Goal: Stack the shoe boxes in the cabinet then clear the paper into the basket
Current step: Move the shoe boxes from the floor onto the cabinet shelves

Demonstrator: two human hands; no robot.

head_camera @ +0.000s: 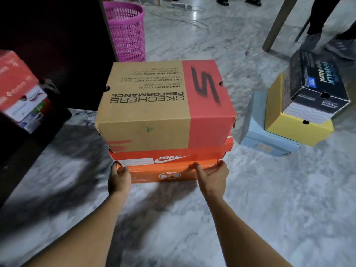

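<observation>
An orange shoe box (173, 168) is held above the marble floor, with a tan and red shoe box (163, 105) stacked on top of it. My left hand (118, 178) grips the orange box at its near left corner. My right hand (212, 176) grips its near right corner. The dark cabinet (54, 45) stands at the left, with a red and white shoe box (21, 89) inside it. A pink basket (126, 29) stands behind the cabinet's edge. No loose paper shows.
At the right a black box (316, 83) lies tilted on a yellow box (294, 128), which rests on a light blue box (267, 137). A wooden table leg (277, 24), a power strip with cable (181, 5) and people's feet (341, 45) are at the back.
</observation>
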